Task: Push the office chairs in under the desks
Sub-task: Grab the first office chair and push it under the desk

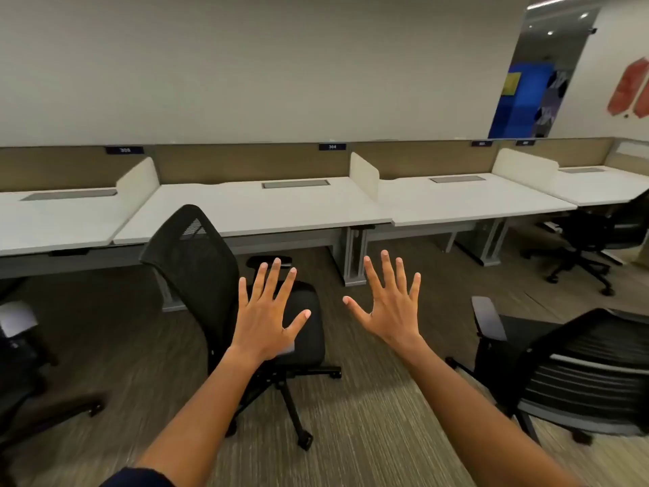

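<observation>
A black mesh-backed office chair (196, 261) stands on the carpet in front of the middle white desk (267, 209), turned sideways with its seat pointing right, clear of the desk edge. My left hand (268, 311) is held out over its seat, fingers spread, holding nothing. My right hand (389, 304) is spread open to the right of the chair, above bare carpet. A second black chair (576, 367) with a grey armrest stands at the right, away from the desks. A third chair (593, 237) sits partly under the far-right desk (604, 188).
A row of white desks runs along a tan partition (253, 163), with low white dividers (365, 174) between them. Grey desk legs (354, 258) stand between the middle desk and the desk to its right. Part of another dark chair (24, 374) shows at the left edge.
</observation>
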### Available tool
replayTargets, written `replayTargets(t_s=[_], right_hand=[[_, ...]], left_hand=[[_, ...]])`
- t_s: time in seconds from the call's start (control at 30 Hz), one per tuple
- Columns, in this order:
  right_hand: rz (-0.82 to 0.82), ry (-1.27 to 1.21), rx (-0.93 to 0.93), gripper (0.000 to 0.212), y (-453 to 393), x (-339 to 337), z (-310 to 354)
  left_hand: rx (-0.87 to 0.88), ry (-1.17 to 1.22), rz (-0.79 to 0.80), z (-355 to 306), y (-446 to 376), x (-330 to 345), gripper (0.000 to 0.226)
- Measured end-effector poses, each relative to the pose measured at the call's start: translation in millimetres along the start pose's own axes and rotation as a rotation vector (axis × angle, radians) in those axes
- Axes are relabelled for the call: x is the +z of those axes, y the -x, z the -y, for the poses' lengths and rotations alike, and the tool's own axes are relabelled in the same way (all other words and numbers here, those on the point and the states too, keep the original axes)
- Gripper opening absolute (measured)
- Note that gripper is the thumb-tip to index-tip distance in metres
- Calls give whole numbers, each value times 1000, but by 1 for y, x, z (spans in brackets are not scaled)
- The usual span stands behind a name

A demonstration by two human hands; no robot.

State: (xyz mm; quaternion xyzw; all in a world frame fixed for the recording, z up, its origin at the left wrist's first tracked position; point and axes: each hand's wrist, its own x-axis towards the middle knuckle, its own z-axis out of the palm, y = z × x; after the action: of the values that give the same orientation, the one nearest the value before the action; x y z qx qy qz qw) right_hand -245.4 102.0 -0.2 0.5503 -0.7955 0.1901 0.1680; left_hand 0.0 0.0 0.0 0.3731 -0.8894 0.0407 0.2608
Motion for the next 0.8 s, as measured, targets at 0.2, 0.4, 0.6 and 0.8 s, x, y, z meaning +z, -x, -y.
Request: replayTargets(t_s=[0.2,0.4,0.6,0.8], right_hand=[[31,47,96,94,37,4,-16],[50,88,228,94,74,-8,-52],[41,167,366,93,116,-30,-108],[22,230,458,92,152,-57,-179]], left_hand=[[46,56,55,-18,3,21,84],[150,118,118,-57,-6,41,85],[262,209,161,-115,-17,62,85],[364,263,186,-195,-30,80,85]])
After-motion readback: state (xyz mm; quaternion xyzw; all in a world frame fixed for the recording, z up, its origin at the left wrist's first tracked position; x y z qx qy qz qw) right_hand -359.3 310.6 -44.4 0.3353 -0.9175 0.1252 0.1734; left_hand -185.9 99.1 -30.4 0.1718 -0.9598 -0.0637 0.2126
